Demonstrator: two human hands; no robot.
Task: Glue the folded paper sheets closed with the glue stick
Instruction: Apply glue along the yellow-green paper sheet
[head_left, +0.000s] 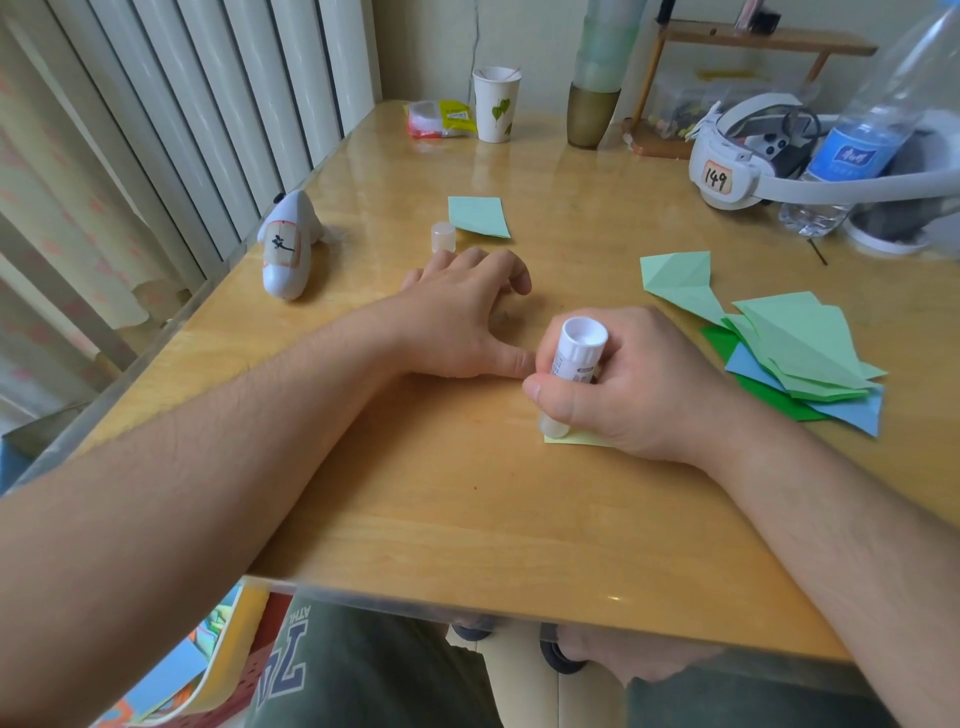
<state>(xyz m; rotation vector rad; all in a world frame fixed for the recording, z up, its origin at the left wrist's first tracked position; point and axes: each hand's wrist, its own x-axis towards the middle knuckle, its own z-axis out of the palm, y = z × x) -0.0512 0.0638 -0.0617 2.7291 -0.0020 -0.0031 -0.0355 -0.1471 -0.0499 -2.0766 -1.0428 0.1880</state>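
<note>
Two bare hands over a glossy wooden surface (467, 519), head view only. Right hand (628, 384) grips a white cylindrical glue stick (574, 358), fingers and thumb curled round the barrel; stick is tilted, its translucent tip down and touching a pale yellow sheet (576, 440). Only a thin strip of that sheet shows under the hand; rest is hidden. Left hand (462, 317) rests palm down on the surface just left of the stick, fingers loosely bent, holding nothing; thumb tip lies right beside the stick barrel.

Glue cap (443, 237), small translucent cylinder, stands upright just beyond the left hand's fingers. One light green folded sheet (479, 216), flat with a slanted crease, lies just right of the cap. Another light green folded sheet (678, 280), angular with sharp creases, lies to the right. Paper pile (800, 358) at the right: overlapping folded pieces, light green on top, dark green and blue beneath, pointed corners.

Far side: white paper cup (496, 104) with a green leaf print, crumpled plastic packet (441, 118) beside it. White smooth controller (287, 249) with a taped label near the left edge. White headset (753, 156) labelled 149 at the right, with a clear plastic bottle (872, 130), blue label, standing against it.
</note>
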